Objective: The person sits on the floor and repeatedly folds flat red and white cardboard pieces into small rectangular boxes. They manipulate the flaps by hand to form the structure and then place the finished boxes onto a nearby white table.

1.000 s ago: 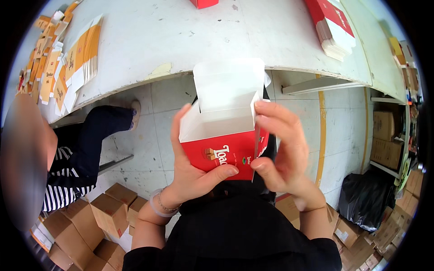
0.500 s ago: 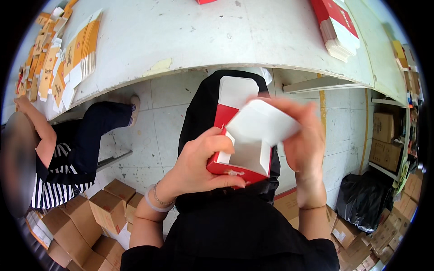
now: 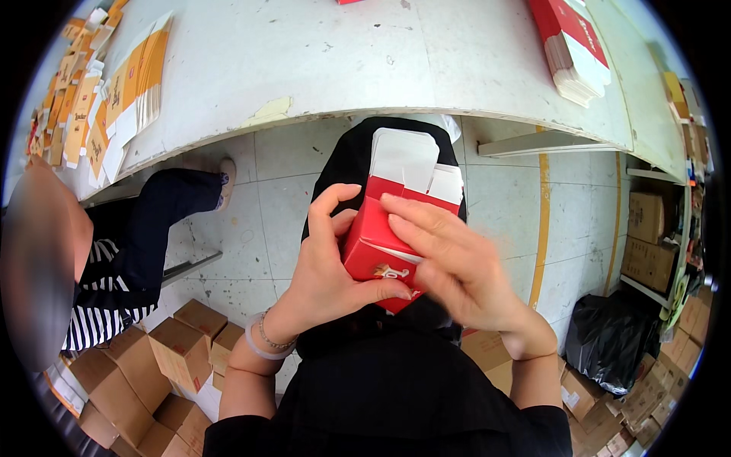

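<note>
Left hand (image 3: 324, 263) cups the red folding cardboard carton (image 3: 381, 244) below the white worktop (image 3: 320, 61) edge, right hand (image 3: 457, 266) fingers pressing its side; white top flaps need tucking, I judge.

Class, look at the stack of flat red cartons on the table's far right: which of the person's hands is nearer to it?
Right. The right hand lies across the red box's right side, below the stack of flat red cartons. The left hand grips the box's left side, farther away.

A white table (image 3: 320, 53) spans twelve o'clock. Orange flat cartons (image 3: 114, 91) lie at ten, red flat cartons (image 3: 575, 46) at one.
</note>
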Action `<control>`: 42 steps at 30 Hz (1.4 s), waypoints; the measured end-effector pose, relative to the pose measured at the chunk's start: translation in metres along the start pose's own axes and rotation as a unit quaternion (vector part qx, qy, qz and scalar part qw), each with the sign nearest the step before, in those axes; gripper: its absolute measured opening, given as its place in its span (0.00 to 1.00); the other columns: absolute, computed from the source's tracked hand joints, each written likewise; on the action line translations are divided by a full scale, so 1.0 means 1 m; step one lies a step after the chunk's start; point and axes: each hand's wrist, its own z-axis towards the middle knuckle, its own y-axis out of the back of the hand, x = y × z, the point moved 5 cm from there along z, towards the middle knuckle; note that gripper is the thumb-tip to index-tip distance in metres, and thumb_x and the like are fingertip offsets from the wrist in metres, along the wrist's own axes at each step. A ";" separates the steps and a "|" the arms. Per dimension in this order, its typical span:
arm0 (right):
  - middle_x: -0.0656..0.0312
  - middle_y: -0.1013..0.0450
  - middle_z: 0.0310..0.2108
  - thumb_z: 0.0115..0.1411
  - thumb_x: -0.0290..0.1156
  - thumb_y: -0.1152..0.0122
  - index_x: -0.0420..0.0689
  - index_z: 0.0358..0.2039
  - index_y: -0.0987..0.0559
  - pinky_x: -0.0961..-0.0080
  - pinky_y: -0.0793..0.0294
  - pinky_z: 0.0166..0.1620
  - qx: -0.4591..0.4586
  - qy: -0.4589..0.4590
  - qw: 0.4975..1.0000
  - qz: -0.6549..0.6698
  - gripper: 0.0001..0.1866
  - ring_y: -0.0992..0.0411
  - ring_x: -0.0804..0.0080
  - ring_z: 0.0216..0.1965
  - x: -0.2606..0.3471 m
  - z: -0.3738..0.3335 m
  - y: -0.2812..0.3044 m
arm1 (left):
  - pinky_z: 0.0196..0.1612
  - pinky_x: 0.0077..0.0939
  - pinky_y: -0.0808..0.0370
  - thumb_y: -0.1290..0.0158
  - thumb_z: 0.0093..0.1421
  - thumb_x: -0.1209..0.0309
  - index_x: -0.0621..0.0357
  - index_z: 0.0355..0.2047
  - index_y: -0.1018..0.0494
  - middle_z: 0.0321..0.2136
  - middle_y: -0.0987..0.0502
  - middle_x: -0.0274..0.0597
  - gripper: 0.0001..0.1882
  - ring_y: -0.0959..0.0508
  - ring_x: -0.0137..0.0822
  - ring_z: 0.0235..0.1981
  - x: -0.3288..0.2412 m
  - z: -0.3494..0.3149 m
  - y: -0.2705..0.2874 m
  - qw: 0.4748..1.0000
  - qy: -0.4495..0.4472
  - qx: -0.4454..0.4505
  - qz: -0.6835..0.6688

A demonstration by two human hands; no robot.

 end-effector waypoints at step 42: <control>0.44 0.33 0.53 0.44 0.35 0.26 0.33 0.53 0.29 0.62 0.32 0.54 -0.200 0.161 0.958 -0.128 0.37 0.31 0.48 0.49 -0.002 -0.002 0.009 | 0.54 0.33 0.28 0.36 0.55 0.71 0.61 0.65 0.57 0.56 0.35 0.47 0.47 0.30 0.36 0.56 -0.016 0.014 -0.006 0.983 -0.063 0.025 -0.169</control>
